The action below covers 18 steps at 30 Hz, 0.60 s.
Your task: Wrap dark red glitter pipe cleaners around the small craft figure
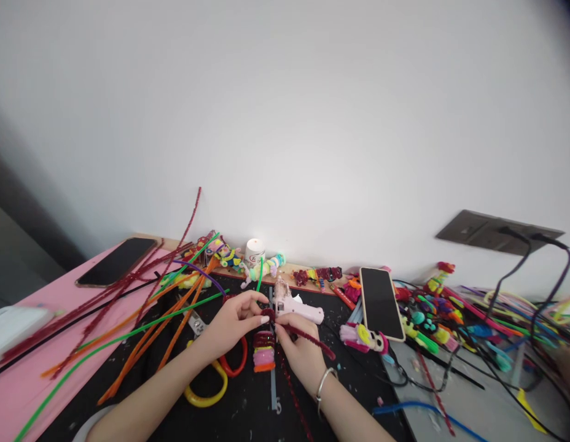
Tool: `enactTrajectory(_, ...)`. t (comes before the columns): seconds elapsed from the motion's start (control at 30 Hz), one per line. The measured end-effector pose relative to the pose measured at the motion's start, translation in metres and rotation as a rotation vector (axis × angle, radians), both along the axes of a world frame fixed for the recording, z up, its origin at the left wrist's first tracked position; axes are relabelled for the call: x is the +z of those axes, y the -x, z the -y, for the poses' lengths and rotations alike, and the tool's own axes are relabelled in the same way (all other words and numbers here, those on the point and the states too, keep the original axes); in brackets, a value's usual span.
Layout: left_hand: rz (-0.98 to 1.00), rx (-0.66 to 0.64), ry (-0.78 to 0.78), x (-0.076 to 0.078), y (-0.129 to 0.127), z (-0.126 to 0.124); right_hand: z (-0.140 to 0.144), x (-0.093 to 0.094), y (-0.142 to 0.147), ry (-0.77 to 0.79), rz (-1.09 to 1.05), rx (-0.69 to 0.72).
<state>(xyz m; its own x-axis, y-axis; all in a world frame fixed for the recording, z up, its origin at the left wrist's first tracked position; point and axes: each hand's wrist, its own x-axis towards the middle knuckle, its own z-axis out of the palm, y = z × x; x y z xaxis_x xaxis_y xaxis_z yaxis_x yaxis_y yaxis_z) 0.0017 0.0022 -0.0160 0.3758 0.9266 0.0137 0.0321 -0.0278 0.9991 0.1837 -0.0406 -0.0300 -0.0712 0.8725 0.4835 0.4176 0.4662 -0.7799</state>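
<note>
A: Near edge first. What do you log for the hands?

B: I note my left hand (234,319) and right hand (301,353) meeting over the black mat (248,405). Both are pinched narrow on one dark red pipe cleaner (308,334). Its coiled end sits between the fingertips of both hands; the free length runs out to the right, past my right thumb.

A: Directly beneath?

B: A small stack of coiled pipe cleaners (264,351), dark red over pink over orange, lies just under the fingertips, not touching them that I can tell. Yellow-and-red scissors (214,380) lie under my left wrist.

A: Farther out?

B: The pink glue gun (296,307) rests just beyond the fingertips. Long orange and green stems (174,319) fan left. A phone (381,302) lies right of the glue gun, another phone (117,261) far left by the wall.
</note>
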Motion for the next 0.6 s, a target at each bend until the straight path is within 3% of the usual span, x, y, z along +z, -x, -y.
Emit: enactTrajectory(0.6,0.021,-0.008,0.002,-0.0022,0.0009,-0.0008,-0.0004,-0.0012,-0.0002,0.004,-0.018,-0.001)
